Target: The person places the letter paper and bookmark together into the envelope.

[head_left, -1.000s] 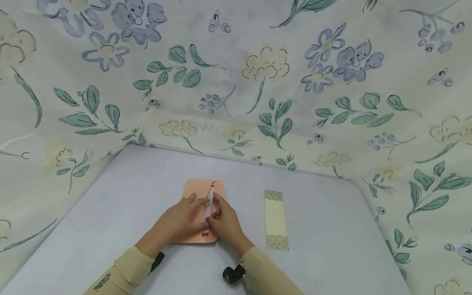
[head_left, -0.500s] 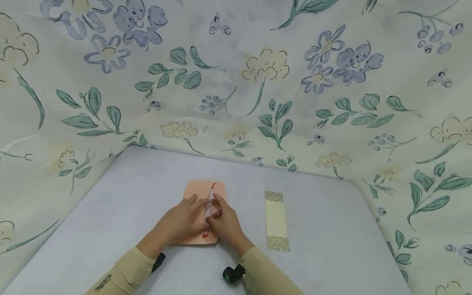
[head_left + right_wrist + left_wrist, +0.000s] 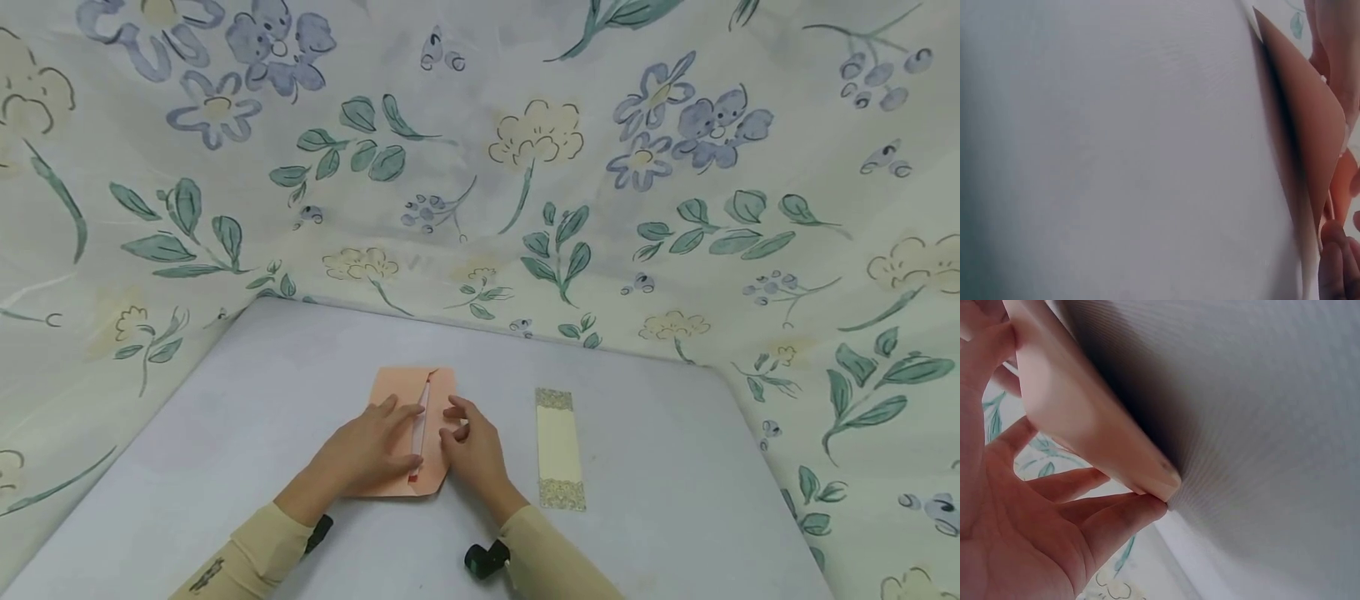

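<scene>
1. The left hand point(image 3: 367, 446) rests over the left part of a peach-coloured, flat paper packet point(image 3: 435, 417) with clipped corners. Its fingers are spread, not clenched, and the thumb and index tips touch the paper beside a long central gap.
2. The right hand point(image 3: 477, 446) is at the packet's right edge, its fingers curled. I cannot tell whether they pinch the paper or only touch it.
3. The packet lies between the two hands, lengthwise away from the person. Its narrow gap shows a pale inner layer point(image 3: 420, 437), with a small red patch point(image 3: 413, 479) at the near end. The right wrist view shows a peach paper edge raised from the surface.
4. At the cuffs are a yellowish-beige left sleeve point(image 3: 262, 542) with a dark mark and a matching right sleeve point(image 3: 558, 550). A small black device point(image 3: 483, 560) shows by the right cuff.
5. Right of the packet, well apart, lies a cream rectangular strip point(image 3: 558, 442) with speckled bands at both ends.
6. Everything lies on a smooth white tabletop point(image 3: 675, 467).
7. Behind it rises a pale backdrop point(image 3: 465, 125) printed with blue and cream flowers and green leaves.
</scene>
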Available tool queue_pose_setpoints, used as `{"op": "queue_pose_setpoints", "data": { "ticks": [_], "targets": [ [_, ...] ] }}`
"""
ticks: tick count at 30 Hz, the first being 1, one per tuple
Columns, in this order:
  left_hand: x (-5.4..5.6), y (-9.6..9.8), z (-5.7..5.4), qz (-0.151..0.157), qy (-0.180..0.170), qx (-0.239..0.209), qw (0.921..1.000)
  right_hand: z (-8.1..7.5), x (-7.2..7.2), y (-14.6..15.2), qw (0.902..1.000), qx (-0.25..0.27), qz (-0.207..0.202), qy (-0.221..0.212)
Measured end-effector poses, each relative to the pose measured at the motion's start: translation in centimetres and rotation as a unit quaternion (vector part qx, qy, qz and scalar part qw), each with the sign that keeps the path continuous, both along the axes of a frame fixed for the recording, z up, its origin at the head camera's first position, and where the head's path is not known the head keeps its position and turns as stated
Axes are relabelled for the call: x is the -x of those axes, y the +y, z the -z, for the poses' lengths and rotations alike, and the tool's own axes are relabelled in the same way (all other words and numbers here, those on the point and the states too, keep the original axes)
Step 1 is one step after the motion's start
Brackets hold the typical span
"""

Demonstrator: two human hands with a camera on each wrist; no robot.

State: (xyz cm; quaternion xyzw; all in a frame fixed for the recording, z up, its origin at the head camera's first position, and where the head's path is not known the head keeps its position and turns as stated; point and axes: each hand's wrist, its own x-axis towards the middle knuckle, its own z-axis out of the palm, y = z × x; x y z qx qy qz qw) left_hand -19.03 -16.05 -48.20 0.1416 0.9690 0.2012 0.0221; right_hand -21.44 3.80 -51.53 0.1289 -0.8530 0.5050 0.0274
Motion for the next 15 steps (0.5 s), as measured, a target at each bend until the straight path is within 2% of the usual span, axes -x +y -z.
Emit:
{"op": "queue_pose_setpoints", "data": {
  "ticks": [9, 15],
  "targets": [
    [0.2, 0.2, 0.1, -0.012, -0.019, 0.0, 0.9998, 0.2, 0.0, 1.0, 0.9991, -0.014, 0.041, 0.004],
    [0.1, 0.2, 0.1, -0.013, -0.016, -0.001, 0.9998, 0.1, 0.1, 1.5, 0.9974, -0.018, 0.07, 0.0]
  ]
}}
